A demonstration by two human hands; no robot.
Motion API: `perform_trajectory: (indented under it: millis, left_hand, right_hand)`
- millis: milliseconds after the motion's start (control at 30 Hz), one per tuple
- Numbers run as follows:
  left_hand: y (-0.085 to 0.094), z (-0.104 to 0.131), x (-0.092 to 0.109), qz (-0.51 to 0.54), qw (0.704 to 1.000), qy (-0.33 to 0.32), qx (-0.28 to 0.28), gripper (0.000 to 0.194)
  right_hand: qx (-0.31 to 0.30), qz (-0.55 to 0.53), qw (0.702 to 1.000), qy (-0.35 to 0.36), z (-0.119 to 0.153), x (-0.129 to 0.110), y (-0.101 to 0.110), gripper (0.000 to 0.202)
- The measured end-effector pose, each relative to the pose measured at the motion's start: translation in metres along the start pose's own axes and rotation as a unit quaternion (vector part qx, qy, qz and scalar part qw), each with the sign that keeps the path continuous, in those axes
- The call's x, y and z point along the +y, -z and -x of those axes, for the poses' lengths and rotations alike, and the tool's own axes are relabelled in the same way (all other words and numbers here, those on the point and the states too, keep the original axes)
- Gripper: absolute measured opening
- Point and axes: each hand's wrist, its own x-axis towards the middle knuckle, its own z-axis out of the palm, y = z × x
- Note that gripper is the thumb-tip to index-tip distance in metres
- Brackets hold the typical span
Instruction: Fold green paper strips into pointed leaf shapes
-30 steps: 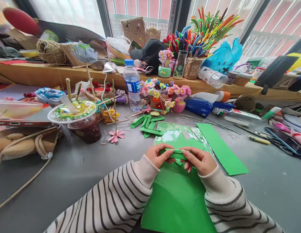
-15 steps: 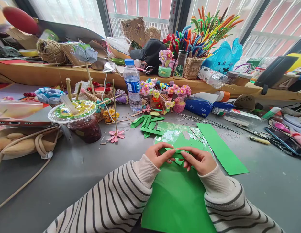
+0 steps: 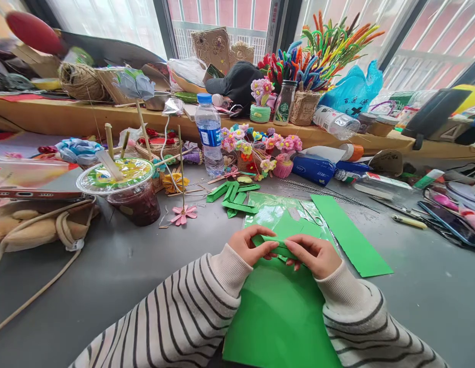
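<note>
I've got the left hand (image 3: pixel 252 247) and right hand (image 3: pixel 316 255) both pinching one folded green paper strip (image 3: pixel 282 248), thumbs and fingers closed on its two ends. The strip is held over the large green sheet (image 3: pixel 278 312), front center of the gray table (image 3: pixel 176 301).

Containers on my feed: lidded plastic cup (image 3: pixel 136 207) at left, dark red contents, wide straw (image 3: pixel 109 164) through the lid. Blue-capped bottle (image 3: pixel 209 135), upright, clear liquid inside. On the ledge (image 3: pixel 237 124), woven basket (image 3: pixel 304 108) packed with colored fuzzy stems (image 3: pixel 329 51); mint pot (image 3: pixel 260 114) with pink flowers (image 3: pixel 261 89); glass bottle (image 3: pixel 285 105) beside it, contents I can't tell. Blue tissue pack (image 3: pixel 313 167) on the table, white tissue (image 3: pixel 322 152) sticking out.
</note>
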Motion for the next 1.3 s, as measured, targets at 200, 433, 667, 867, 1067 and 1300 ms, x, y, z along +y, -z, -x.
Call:
perform_trajectory:
  millis: [200,433,667,867,1067,1300]
  left_hand:
    - [0.002,0.000,0.005,0.015,1.000,-0.007,0.026,0.034]
    - [0.000,-0.001,-0.002,0.118,0.993,-0.020,0.015,0.025]
    - [0.003,-0.002,0.000,0.108,0.994,0.009,-0.011,0.023]
    - [0.002,0.000,0.000,0.080,0.989,0.055,-0.115,0.024]
    - [0.000,-0.001,-0.003,0.073,0.988,0.050,-0.125,0.041]
    - [0.001,-0.002,-0.012,0.001,0.995,0.036,-0.096,0.044]
  right_hand:
    - [-0.015,-0.035,0.998,-0.041,0.004,-0.001,-0.006,0.021]
    - [-0.039,0.009,0.999,-0.018,0.007,0.003,-0.013,0.021]
    - [-0.051,0.034,0.998,-0.010,0.005,-0.004,-0.009,0.024]
    - [-0.012,-0.037,0.999,-0.007,0.002,-0.007,-0.004,0.020]
    - [-0.006,-0.065,0.997,-0.036,0.001,-0.004,-0.006,0.024]
    - [0.015,-0.063,0.997,-0.052,0.001,0.000,-0.009,0.024]
